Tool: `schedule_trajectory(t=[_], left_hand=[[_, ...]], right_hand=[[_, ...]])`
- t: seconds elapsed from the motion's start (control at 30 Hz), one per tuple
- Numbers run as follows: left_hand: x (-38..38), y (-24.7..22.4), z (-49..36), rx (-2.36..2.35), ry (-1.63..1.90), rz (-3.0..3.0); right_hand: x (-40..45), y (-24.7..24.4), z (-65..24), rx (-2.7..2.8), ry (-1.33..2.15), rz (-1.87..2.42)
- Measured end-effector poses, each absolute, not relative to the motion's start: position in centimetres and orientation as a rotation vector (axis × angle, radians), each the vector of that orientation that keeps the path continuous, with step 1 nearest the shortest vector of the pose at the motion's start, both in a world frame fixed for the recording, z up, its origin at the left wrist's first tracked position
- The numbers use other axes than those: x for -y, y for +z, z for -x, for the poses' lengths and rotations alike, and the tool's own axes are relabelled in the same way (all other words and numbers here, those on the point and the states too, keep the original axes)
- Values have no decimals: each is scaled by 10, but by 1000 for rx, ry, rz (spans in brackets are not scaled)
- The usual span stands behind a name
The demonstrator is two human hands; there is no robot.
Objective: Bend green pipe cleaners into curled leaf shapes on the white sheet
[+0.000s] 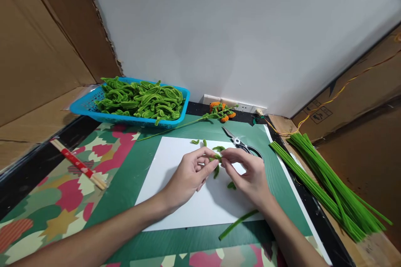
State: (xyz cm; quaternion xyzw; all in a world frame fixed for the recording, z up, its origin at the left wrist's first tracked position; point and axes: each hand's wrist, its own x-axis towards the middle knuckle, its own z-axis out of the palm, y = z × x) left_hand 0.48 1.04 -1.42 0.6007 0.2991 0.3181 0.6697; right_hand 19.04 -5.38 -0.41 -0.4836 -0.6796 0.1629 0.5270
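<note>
Left hand (191, 171): thumb and fingers pinched a fuzzy green piece (216, 157).
Right hand (247, 171): fingertips closed on the same piece.
Fuzzy green piece: was held between both hands, above a white sheet (169, 162).
Scissors (237, 141): lay just beyond the right hand.
Blue basket (187, 100): stood far left, heaped with green loops (140, 100).

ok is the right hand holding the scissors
No, the scissors lie beyond the right hand, which pinches a green fuzzy piece.
</note>
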Motion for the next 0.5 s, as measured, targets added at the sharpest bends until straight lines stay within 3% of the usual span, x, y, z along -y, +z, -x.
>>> schedule_trajectory(t=[0.5], left_hand=[[-10, -12, -5, -714, 699, -1351]], right_hand=[[51, -2, -191, 1736, 287, 1176]])
